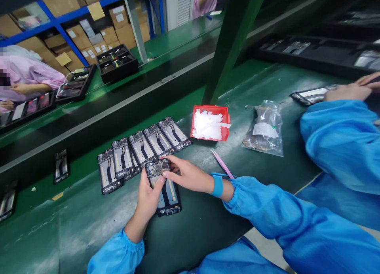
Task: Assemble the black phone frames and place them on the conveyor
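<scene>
Phone frame (170,198) lies face-open on the dark green mat (202,226), straight ahead of the person at twelve o'clock, its long side running away from the body. The left hand (148,199) is wrapped around the frame's left edge, thumb laid across its face, gripping it. The right hand (190,176) comes in from three o'clock, with its forefinger flat on the frame's upper end and its thumb at the top edge. Whether it pinches or only presses cannot be told. A blue wrist strap (217,186) sits just above the cuff of that arm's blue sleeve.

Just beyond the wrist, at one o'clock, pink tweezers (221,163) lie on the mat. A row of five more frames (142,149) fans out from ten to twelve o'clock, overlapping edge over edge, the nearest of them touching the held frame's top.

Further out at one o'clock stands a red tray (210,106) holding white slips (209,124). Beside it, towards two o'clock, is a clear plastic bag (264,127) of small parts.

At nine o'clock a lone frame (61,166) lies well apart from the row.

At two o'clock, far right, a co-worker's hand (347,91) in a blue sleeve rests on another frame (308,95).

Farthest, at eleven o'clock, black trays (117,62) stand across the line, and a person in a pink smock (32,74) sits at ten o'clock.
</scene>
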The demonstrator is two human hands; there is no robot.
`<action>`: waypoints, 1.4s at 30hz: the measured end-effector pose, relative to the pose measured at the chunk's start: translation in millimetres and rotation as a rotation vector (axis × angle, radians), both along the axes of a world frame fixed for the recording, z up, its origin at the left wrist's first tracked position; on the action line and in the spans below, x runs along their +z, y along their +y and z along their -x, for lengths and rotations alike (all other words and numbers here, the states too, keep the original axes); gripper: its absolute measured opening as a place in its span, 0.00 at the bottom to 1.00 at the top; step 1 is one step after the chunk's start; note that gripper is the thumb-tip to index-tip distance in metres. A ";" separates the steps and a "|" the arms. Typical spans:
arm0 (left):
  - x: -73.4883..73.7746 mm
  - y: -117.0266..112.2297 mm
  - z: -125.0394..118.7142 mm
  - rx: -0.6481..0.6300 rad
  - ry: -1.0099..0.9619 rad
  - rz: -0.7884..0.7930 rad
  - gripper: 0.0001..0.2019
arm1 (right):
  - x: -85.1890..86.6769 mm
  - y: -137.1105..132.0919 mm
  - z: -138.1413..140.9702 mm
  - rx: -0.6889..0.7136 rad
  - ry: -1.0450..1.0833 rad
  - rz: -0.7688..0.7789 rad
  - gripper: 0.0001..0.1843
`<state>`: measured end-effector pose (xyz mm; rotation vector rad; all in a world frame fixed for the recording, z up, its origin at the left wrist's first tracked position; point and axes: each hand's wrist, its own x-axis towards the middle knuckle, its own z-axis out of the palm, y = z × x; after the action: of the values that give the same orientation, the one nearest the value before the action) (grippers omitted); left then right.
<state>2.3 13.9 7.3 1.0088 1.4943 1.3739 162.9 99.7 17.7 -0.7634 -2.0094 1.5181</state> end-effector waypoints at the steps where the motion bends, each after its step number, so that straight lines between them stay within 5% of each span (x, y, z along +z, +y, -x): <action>1: 1.3 -1.0 -2.5 -0.009 0.015 -0.008 0.26 | -1.3 -1.0 1.2 -0.020 0.021 0.024 0.14; 9: 9.9 -5.2 -5.5 -0.021 0.106 -0.037 0.22 | -0.3 -8.3 2.4 -0.081 0.075 -0.010 0.14; 15: 5.2 -7.7 -3.5 0.071 0.025 -0.058 0.22 | -3.2 -0.7 5.3 0.192 0.410 0.291 0.22; 20: 3.8 -6.4 -4.9 0.094 -0.003 -0.051 0.20 | -5.3 -3.9 8.9 0.200 0.514 0.415 0.32; 29: 17.2 -6.4 -11.4 0.116 0.113 -0.101 0.16 | -2.9 -8.1 9.6 0.137 0.504 0.397 0.27; 38: 15.7 -8.2 -13.3 0.121 0.142 -0.086 0.13 | -4.4 -10.1 11.1 0.062 0.506 0.419 0.10; 42: 6.9 -7.7 -10.7 0.178 0.062 -0.036 0.14 | -10.4 -6.4 18.8 0.080 0.484 0.433 0.10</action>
<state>13.0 6.2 14.2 0.9667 1.6434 1.5103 144.1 93.2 7.2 -0.4120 -1.3895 1.9916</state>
